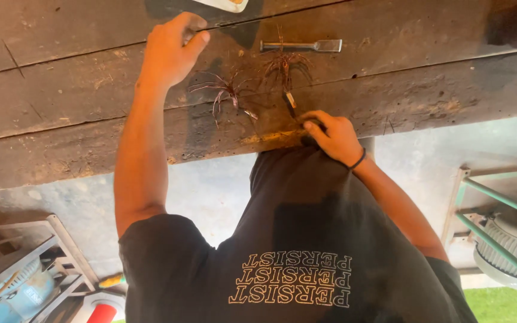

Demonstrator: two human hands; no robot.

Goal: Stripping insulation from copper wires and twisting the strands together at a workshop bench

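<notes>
My right hand (332, 135) rests at the near edge of the worn wooden bench (61, 101). Its fingers pinch the dark insulated stem of a frayed copper wire bundle (285, 67), whose strands fan out above the hand. A second frayed copper wire bundle (226, 93) lies loose just to the left of it. My left hand (172, 51) reaches farther across the bench, with fingers curled and thumb against fingertips beside a dark patch. Whether it holds anything is hidden. A metal chisel (301, 45) lies flat beyond the bundles.
A white object (225, 4) shows at the top edge. Below the bench is a concrete floor (210, 191). A metal frame with a blue machine (25, 281) stands at the lower left. A green metal frame holding a ribbed motor (510, 239) is at the right.
</notes>
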